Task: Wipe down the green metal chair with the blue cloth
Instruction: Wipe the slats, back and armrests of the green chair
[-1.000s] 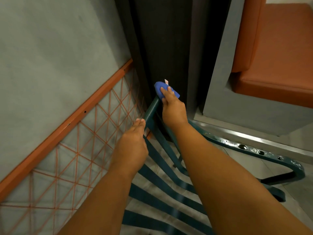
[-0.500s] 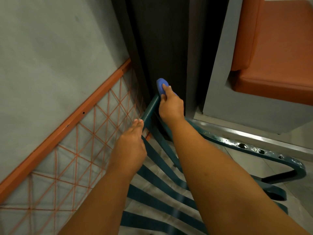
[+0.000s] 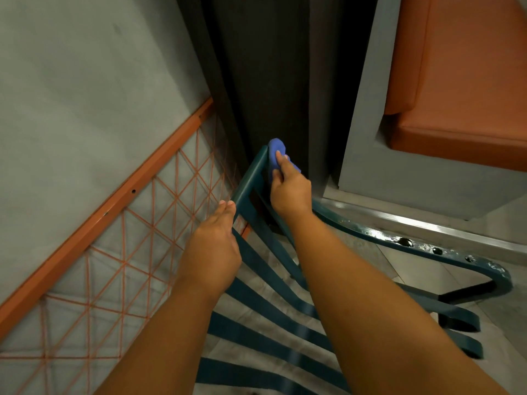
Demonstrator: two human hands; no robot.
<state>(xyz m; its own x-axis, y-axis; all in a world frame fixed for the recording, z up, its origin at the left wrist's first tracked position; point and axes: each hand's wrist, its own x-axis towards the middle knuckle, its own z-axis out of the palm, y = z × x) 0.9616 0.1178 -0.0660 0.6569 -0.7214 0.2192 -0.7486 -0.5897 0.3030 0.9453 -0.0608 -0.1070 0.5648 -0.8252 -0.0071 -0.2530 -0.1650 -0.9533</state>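
Centre of frame: right hand (image 3: 289, 189) pinching crumpled blue cloth (image 3: 276, 151) against top corner of slatted green metal chair (image 3: 248, 181), likely to scrub there; left hand (image 3: 212, 252), fingers together, bracing frame edge, seemingly steadying.

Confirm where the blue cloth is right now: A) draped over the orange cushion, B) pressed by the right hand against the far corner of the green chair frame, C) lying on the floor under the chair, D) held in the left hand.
B: the right hand presses the blue cloth onto the far corner of the green metal chair, while the left hand grips the frame bar lower down without any cloth.
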